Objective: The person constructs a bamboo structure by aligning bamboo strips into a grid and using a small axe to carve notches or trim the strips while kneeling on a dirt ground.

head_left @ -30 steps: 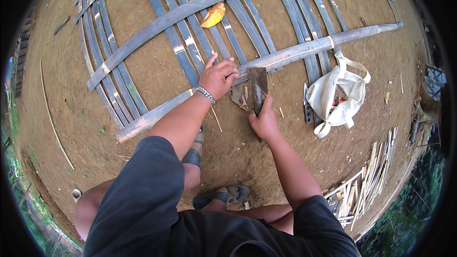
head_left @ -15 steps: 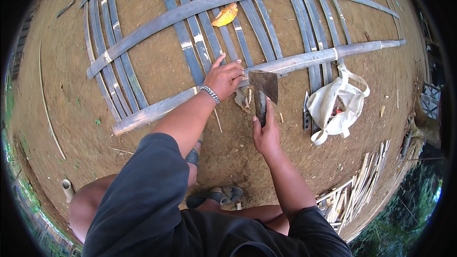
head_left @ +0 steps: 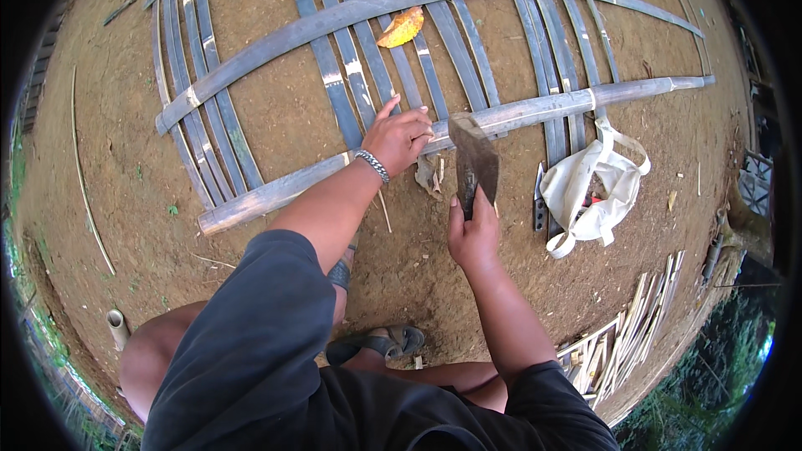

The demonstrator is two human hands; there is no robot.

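Note:
A split bamboo pole (head_left: 284,190) lies across the ends of several dark bamboo slats (head_left: 341,108). My left hand (head_left: 397,138), with a chain bracelet at the wrist, rests on the middle of this pole. Its outer fingers reach over the pole, while the thumb and forefinger come together on top; what they hold, if anything, is too small to make out. Just right of them, my right hand (head_left: 476,234) grips a hatchet (head_left: 478,154) by its short handle. The hatchet's dark metal head is raised at the pole, blade side turned right.
A second bamboo strip (head_left: 334,18) crosses the slats farther off, with a yellow leaf (head_left: 402,27) beside it. To the right are a white cloth bag (head_left: 576,184) and a knife (head_left: 540,200). Thin sticks (head_left: 639,326) are piled at the lower right. My sandalled foot (head_left: 380,344) is below.
The hatchet has shifted slightly right and its head has turned, showing the blade at a steeper angle. My left hand keeps its place on the pole.

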